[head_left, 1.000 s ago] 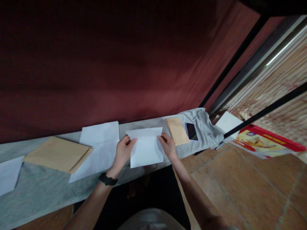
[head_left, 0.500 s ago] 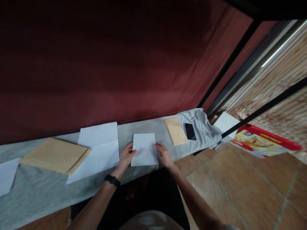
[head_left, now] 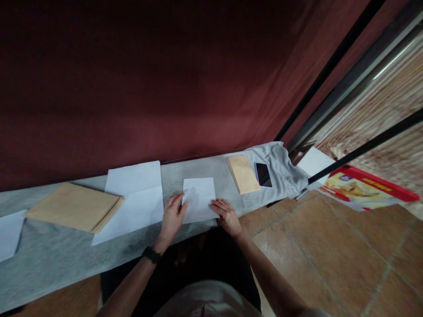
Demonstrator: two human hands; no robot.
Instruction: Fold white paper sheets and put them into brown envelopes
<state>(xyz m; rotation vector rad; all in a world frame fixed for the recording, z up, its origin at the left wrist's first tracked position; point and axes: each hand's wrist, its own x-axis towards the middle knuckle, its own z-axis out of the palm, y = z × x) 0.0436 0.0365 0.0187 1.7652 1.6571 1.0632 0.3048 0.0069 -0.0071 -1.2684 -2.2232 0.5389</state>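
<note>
A folded white sheet of paper (head_left: pixel 199 198) lies on the grey cloth in front of me, between my two hands. At its left edge is my left hand (head_left: pixel 172 215), its thumb spread from the fingers and the fingertips touching the edge or just beside it. My right hand (head_left: pixel 227 215) rests on the lower right edge of the sheet with its fingers stretched out nearly flat. Neither hand grips the sheet. To the right of it lie a small stack of brown envelopes (head_left: pixel 244 175) and a phone (head_left: pixel 263 175) with a dark screen.
A bench under a grey cloth (head_left: pixel 59 255) runs along a dark red wall (head_left: pixel 132 110). Larger brown envelopes (head_left: pixel 76 207) overlap white sheets (head_left: pixel 135 178) on the left, with another white sheet (head_left: pixel 9 233) farther left. A colourful box (head_left: pixel 366 187) stands right, beyond a black bar (head_left: pixel 370 145).
Both hands held the sheet's side edges before. Now my left thumb has come off it, and the right fingers have flattened onto its lower right edge. The view has shifted slightly.
</note>
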